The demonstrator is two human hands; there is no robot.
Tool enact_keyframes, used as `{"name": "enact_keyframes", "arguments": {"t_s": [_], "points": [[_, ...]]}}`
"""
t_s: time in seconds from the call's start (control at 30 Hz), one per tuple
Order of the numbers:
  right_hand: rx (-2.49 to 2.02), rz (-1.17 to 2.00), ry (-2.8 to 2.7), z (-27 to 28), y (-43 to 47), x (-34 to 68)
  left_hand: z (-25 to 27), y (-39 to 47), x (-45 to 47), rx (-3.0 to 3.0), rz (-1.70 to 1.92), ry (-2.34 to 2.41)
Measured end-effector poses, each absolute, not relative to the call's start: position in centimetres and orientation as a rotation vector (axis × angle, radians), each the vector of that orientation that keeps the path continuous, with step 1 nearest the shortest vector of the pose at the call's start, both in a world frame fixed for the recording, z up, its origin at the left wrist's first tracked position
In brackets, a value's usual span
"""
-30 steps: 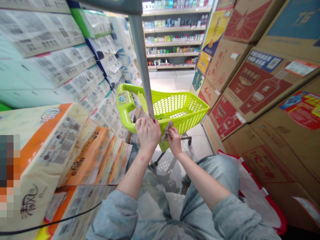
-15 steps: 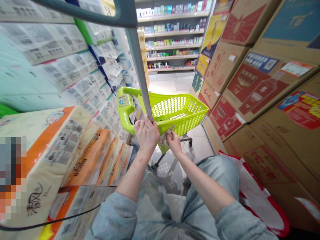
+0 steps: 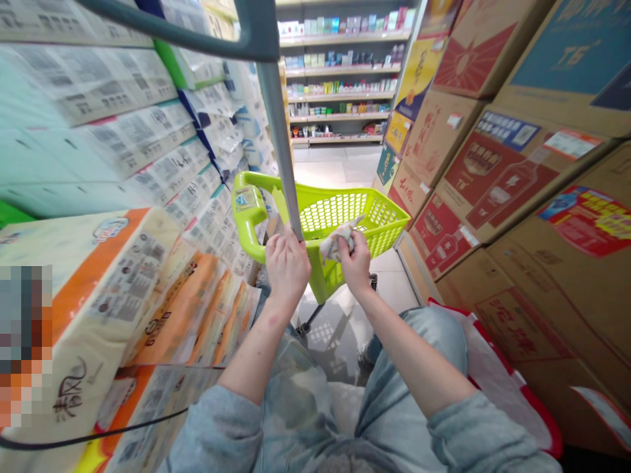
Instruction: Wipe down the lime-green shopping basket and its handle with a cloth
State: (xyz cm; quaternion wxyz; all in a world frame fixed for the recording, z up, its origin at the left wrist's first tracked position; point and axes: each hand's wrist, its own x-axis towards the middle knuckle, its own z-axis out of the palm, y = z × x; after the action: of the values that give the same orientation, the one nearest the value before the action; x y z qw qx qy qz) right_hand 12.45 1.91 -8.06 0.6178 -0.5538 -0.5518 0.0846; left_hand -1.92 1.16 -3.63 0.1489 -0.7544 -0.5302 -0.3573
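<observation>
ok so the cart [image 3: 318,266] is sitting mid-view, 12 o'clock from the lap [image 3: 303,420]; its pole [image 3: 282,144] is being gripped at the foot by the left hand [image 3: 287,263], fingers curled in snug, though whether the rim [image 3: 314,246] is being gripped too can't be told; at 3 o'clock from that fist, a bunched rag [image 3: 333,244] is being pinched by the right hand [image 3: 355,261], thumb and fingers closed on it; how hard it's being pressed can't be told.

Looks like wiping is being done, and with the pole being braced like that, wobble is probably being limited; coverage is likely being lost to the bunching though, so a flatter fold is being recommended here, with light, even strokes along the rim; for the holes [image 3: 385,238] at 2 o'clock, a fingertip behind the rag is being suggested, loose corners being tucked in against snags.
</observation>
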Motion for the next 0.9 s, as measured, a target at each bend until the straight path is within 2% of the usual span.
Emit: {"name": "enact_keyframes", "arguments": {"t_s": [0.17, 0.4, 0.7, 0.9], "points": [[-1.271, 0.116, -1.686, -8.7, 4.8, 13.4, -2.0, 0.8, -4.0, -2.196, -0.86, -1.455], [-1.413, 0.076, -1.701, -9.4, 6.2, 15.1, -0.5, 2.1, -8.1, -2.254, -0.768, -1.419], [-1.108, 0.157, -1.773, -6.9, 3.4, 9.2, -0.9, 2.6, -7.5, -2.24, -0.769, -1.39], [-1.156, 0.152, -1.763, -8.0, 4.6, 10.7, -1.0, 2.6, -7.8, -2.241, -0.75, -1.351]]}}
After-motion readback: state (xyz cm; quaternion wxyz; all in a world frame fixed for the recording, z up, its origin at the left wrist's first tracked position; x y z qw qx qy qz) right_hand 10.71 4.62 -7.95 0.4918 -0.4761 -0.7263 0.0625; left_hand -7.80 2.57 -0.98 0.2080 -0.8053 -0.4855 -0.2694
